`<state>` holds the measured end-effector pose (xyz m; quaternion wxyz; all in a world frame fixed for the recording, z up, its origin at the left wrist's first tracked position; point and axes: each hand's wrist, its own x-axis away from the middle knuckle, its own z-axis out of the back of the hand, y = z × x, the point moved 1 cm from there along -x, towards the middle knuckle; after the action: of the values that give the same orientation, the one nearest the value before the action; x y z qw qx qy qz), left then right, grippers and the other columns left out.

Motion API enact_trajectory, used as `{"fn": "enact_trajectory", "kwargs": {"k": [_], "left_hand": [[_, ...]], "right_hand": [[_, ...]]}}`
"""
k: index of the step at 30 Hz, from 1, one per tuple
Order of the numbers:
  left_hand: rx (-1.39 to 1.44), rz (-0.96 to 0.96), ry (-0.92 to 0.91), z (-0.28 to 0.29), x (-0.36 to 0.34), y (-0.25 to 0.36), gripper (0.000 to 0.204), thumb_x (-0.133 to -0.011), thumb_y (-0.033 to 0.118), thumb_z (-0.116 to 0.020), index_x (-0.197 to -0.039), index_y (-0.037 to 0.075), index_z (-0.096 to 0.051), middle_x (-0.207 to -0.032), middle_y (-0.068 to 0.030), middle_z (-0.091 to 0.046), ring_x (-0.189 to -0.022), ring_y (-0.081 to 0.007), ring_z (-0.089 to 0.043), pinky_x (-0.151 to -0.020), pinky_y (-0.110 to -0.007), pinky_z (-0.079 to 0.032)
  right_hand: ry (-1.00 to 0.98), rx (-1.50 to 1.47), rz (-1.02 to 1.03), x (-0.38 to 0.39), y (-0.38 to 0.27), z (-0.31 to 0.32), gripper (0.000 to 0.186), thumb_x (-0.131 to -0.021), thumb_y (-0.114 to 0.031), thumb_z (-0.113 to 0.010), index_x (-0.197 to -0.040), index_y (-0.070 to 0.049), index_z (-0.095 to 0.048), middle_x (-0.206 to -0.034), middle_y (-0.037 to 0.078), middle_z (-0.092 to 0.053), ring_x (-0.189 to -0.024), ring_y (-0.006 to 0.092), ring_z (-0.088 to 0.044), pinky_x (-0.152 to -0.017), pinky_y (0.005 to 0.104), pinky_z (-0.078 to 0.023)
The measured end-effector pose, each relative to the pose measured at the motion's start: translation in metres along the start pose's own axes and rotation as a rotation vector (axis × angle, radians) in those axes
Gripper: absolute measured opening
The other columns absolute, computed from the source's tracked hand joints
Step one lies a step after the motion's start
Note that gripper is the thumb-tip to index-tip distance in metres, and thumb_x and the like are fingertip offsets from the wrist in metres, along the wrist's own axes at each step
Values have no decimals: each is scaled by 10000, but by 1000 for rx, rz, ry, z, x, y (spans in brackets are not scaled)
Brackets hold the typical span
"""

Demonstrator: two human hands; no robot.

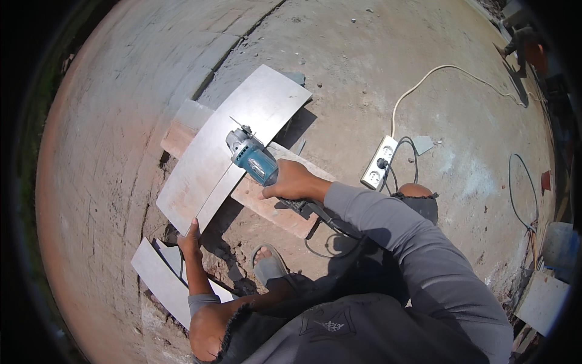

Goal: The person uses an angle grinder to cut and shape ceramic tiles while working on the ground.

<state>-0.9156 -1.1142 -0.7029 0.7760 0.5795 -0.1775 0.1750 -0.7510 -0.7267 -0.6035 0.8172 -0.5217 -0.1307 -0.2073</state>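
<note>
A teal angle grinder (257,164) is gripped in my right hand (293,181), its head and disc over a large pale tile (242,115). From the disc, a thin straight cut line runs along the tile to its near end. At that end my left hand (190,241) pinches the tile's edge close to the line, the thumb visible on it and the other fingers mostly hidden. Beneath the tile, a flat reddish slab (285,209) sticks out on the right. The grinder's dark cord trails under my right forearm.
Pale cut pieces (160,282) lie by my left hand. My sandalled foot (267,261) is close to the slab. To the right, a white power strip (381,162) has a black plug and a pale cable (418,85). Another person (521,45) is at the far right.
</note>
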Motion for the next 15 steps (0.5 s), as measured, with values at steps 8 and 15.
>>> {"fn": "enact_trajectory", "kwargs": {"k": [8,15], "left_hand": [[-117,109,62,1,0,4,639,-750,254,-861,-1228,-26,-542,-1068,-101,-645,-870,-216,-663,-679,-334,-566],[-95,95,70,-2,7,8,626,-751,271,-860,-1229,14,-549,-1070,-87,-649,-876,-216,-664,-662,-348,-565]], "right_hand": [[-70,25,-29,-2,1,1,821,-629,-501,-824,-1074,143,-578,-1017,296,-638,-946,380,-649,-843,386,-497],[0,22,-26,-7,4,2,765,-607,-522,-827,-956,134,-641,-967,276,-672,-892,369,-684,-803,378,-527]]}}
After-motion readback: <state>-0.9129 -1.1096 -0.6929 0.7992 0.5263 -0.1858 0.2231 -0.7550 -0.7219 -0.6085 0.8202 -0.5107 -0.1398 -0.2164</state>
